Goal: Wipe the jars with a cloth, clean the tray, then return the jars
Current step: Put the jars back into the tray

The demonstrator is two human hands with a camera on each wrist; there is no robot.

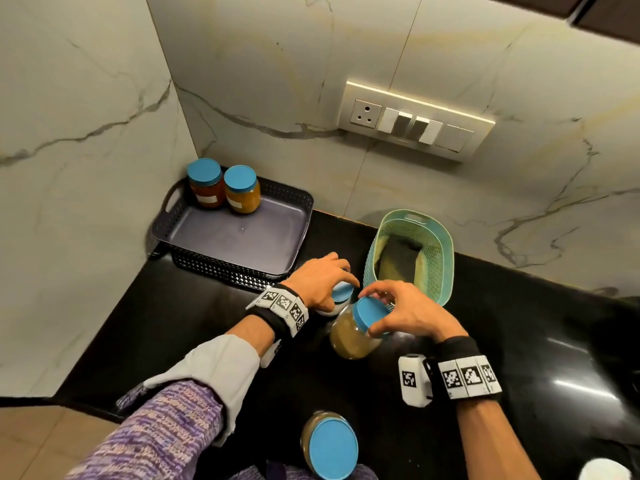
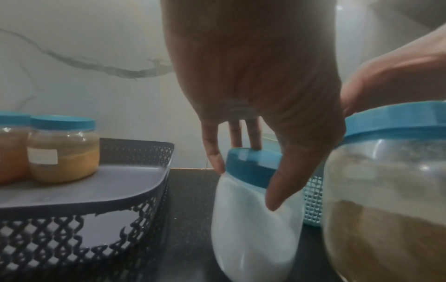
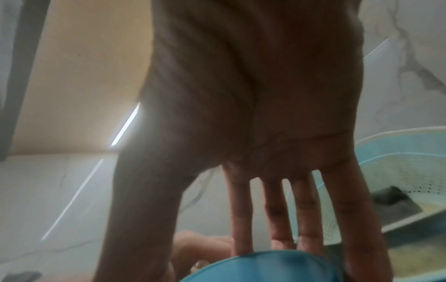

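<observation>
A: Nearest first?
B: Blue-lidded jar (image 1: 329, 445) at the bottom edge, brownish contents, standing on the black worktop (image 1: 180, 327), untouched.
A: Hands?
B: Right hand (image 1: 405, 311) grips the blue lid of the brown-powder jar (image 1: 351, 336), fingers curled round the lid rim; jar tilted, can't tell if its base touches the worktop. Left hand (image 1: 320, 280) holds the white-powder jar (image 2: 255, 215) by its lid, thumb down the side; jar also tilted, just beside the other.
A: Further back?
B: Teal basket (image 1: 441, 261) just behind the hands, w/ a yellow-and-dark cloth (image 1: 398, 259) inside, not picked up. Dark tray (image 1: 194, 223) in the corner, two orange-filled jars (image 1: 225, 190) at its back left, rest of floor bare.
A: Step?
B: Looks like clearing jars off the tray, wiping not yet begun imo. Next prob: set both upright on the worktop, clear of the basket, then fetch the last two. Lid-only grips on tilted jars, so a loose lid = spill risk.
</observation>
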